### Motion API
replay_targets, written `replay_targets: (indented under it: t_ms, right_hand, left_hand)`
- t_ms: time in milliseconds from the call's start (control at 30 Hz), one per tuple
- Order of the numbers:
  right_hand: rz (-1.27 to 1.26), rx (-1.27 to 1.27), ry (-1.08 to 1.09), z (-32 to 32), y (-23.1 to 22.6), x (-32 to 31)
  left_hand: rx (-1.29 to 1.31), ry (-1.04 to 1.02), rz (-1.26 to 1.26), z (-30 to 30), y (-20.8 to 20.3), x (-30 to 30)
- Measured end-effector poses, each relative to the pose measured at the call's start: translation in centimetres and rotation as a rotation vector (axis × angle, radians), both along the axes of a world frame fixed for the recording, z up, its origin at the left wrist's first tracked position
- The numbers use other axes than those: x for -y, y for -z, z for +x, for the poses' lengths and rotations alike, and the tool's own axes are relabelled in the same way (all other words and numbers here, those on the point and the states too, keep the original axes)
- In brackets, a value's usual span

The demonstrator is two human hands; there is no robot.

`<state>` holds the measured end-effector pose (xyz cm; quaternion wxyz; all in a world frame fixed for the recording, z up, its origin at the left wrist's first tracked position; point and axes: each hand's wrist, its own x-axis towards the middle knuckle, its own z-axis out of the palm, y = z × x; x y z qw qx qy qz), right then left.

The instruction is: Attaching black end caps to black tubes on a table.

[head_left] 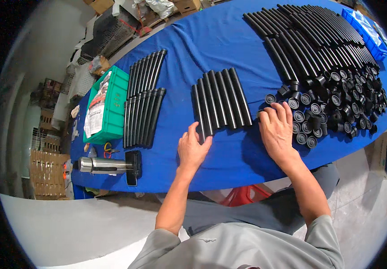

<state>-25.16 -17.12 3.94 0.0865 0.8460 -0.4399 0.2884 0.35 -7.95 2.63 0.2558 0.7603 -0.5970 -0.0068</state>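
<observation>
In front of me lies a row of several black tubes (pixel 224 98), side by side. My left hand (pixel 191 148) has its thumb and fingers around the near end of the leftmost black tube (pixel 197 107). To the right, my right hand (pixel 276 132) is palm down with curled fingers, pinching a black cap (pixel 260 113) that is partly hidden by the fingers. Just beyond that hand spreads a heap of loose round black caps (pixel 337 101), some showing ringed faces. At the left, two rows of capped black tubes (pixel 143 110) lie beside a green crate.
A large stack of black tubes (pixel 310 38) covers the far right, near a blue bin (pixel 367 38). The green crate (pixel 117 105) holds printed paper. Scissors (pixel 108 150), a steel flask (pixel 106 165) and a black phone-like object (pixel 133 168) lie near the left edge of the blue cloth (pixel 175 58).
</observation>
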Motion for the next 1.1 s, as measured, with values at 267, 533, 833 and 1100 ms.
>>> replay_targets:
  t_ms: [267,533,833,1100]
  right_hand:
    - [0.186,0.273,-0.391,0.3,-1.4,-3.7]
    - [0.364,0.037,-0.321,0.4,-0.1,-3.9]
    - [0.114,0.398,-0.564,0.8,-3.1,-5.9]
    - [1.27,0.666,-0.749,1.5,-1.0,-8.2]
  left_hand:
    - [0.062,-0.051,0.253,1.0,-2.4,-5.6]
    - [0.118,-0.107,0.46,2.9,-4.8,-11.0]
    - [0.177,0.039,0.201,2.4,-2.3,-6.7]
    - [-0.597,0.121,0.297,-0.5,-8.0,-10.2]
